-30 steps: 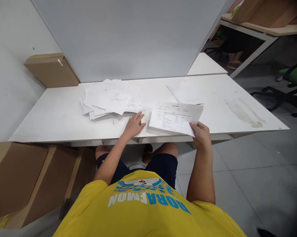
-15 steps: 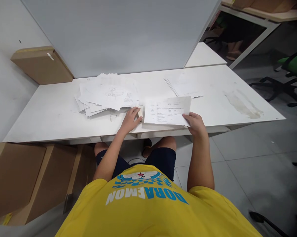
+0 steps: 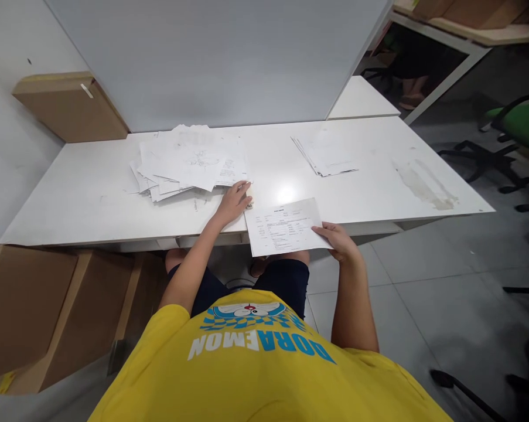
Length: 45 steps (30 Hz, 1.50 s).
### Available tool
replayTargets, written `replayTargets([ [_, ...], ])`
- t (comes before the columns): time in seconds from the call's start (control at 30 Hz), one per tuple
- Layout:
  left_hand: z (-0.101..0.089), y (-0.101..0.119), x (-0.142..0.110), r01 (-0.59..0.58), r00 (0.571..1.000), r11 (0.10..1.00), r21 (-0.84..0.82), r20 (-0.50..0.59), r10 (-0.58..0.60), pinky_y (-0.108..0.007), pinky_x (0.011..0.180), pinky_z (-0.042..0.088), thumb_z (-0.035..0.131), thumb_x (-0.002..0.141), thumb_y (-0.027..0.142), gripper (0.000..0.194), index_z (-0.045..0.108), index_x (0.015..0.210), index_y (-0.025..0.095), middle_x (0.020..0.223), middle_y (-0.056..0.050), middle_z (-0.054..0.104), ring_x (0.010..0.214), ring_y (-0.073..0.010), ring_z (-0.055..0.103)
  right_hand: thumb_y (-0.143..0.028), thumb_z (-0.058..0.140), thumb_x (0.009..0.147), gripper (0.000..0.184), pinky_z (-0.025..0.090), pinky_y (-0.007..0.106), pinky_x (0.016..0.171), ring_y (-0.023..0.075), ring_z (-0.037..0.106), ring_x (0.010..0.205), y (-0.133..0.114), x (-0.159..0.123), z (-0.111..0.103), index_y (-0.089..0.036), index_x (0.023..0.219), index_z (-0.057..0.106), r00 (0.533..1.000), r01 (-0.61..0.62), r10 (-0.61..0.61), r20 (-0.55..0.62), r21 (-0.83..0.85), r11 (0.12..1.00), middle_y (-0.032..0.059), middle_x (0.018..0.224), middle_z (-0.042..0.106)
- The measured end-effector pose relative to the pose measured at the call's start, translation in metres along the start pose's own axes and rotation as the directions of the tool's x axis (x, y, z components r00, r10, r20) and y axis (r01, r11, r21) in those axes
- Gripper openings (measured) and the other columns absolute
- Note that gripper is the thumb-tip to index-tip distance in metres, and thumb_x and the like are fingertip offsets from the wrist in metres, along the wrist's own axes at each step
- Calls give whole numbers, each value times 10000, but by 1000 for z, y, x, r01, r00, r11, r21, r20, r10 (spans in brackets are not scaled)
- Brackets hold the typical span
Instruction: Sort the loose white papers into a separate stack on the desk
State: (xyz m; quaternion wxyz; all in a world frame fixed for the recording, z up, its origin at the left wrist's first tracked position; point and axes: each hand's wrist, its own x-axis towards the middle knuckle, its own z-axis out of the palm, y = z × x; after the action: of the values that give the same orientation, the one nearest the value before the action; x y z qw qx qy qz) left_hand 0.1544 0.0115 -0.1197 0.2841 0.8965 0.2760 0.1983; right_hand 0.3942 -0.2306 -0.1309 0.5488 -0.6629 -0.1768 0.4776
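A person in a yellow shirt [image 3: 255,375] lettered "DORAEMON" grips a printed sheet [image 3: 279,228] by its right side, over the front edge of a white desk [image 3: 92,220], the right hand [image 3: 340,240] pinching it and the left hand [image 3: 232,205] curled around a small pale block [image 3: 251,192]. The sheet lies on neither the untidy paper pile [image 3: 176,167] nor the smaller stack [image 3: 328,155]; what remains unhandled cannot be told, and its print is too small to read.
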Motion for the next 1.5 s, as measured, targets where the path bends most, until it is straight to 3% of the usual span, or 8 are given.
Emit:
replayTargets([
  [0.17, 0, 1, -3, 6, 1000, 1000, 3, -7, -6, -454, 1182, 283, 355, 986, 459, 509, 420, 1455, 272, 1542, -78, 370, 1427, -281, 345, -318, 816, 626, 224, 582, 308, 589, 211, 693, 669, 1, 0, -2, -187, 764, 700, 996, 63, -61, -59, 29, 998, 58, 727, 741],
  [0.8, -3, 5, -2, 92, 996, 984, -155, 38, -87, -443, 1160, 347, 512, 930, 432, 515, 470, 1429, 313, 1538, -55, 351, 1424, -305, 343, -334, 852, 602, 311, 555, 281, 574, 198, 678, 677, -4, 10, 1, -159, 833, 740, 999, 6, -4, -46, 36, 999, 65, 757, 743],
  [1.1, 2, 3, -1, 113, 992, 989, -92, 62, -107, -532, 1175, 270, 483, 942, 470, 524, 424, 1454, 379, 1558, -25, 321, 1412, -350, 314, -394, 846, 595, 336, 556, 295, 584, 214, 683, 690, 1, 11, 6, -166, 817, 738, 996, 48, -46, -78, 22, 999, 53, 729, 735],
  [1.23, 1, 4, 1, 139, 990, 983, -117, 24, -137, -487, 1173, 297, 448, 952, 525, 530, 412, 1462, 385, 1555, -28, 335, 1410, -321, 355, -345, 824, 615, 309, 564, 304, 612, 213, 681, 701, -2, 1, -16, -149, 836, 734, 990, 45, -48, -134, -29, 999, 62, 756, 733],
  [1.3, 0, 2, 1, 145, 989, 973, -180, 16, -145, -424, 1140, 362, 418, 953, 565, 539, 419, 1459, 380, 1551, -35, 345, 1360, -287, 434, -315, 805, 622, 275, 576, 310, 635, 205, 678, 721, -6, -1, -41, -157, 826, 710, 934, 173, -162, -318, 4, 985, 52, 782, 725],
  [1.4, -2, 0, 1, 135, 990, 961, -242, 5, -138, -384, 1133, 378, 397, 949, 602, 550, 453, 1441, 362, 1542, -45, 366, 1305, -254, 500, -261, 757, 641, 193, 590, 298, 724, 168, 673, 780, -18, 12, -76, -194, 763, 623, 713, 496, -348, -609, 87, 864, 7, 791, 684],
  [1.43, -2, 0, 1, 131, 991, 963, -238, -4, -135, -390, 1146, 364, 405, 944, 608, 559, 458, 1439, 353, 1540, -49, 371, 1318, -257, 492, -236, 745, 642, 194, 593, 296, 737, 153, 664, 763, -24, 21, -82, -206, 722, 571, 677, 552, -367, -639, 110, 827, -14, 755, 655],
  [1.5, -3, 0, 0, 129, 990, 967, -219, -18, -137, -408, 1163, 341, 425, 936, 612, 582, 443, 1450, 338, 1547, -61, 367, 1370, -274, 445, -187, 727, 646, 273, 601, 300, 713, 128, 630, 678, -39, 45, -83, -219, 663, 456, 705, 556, -358, -612, 162, 815, -49, 662, 579],
])
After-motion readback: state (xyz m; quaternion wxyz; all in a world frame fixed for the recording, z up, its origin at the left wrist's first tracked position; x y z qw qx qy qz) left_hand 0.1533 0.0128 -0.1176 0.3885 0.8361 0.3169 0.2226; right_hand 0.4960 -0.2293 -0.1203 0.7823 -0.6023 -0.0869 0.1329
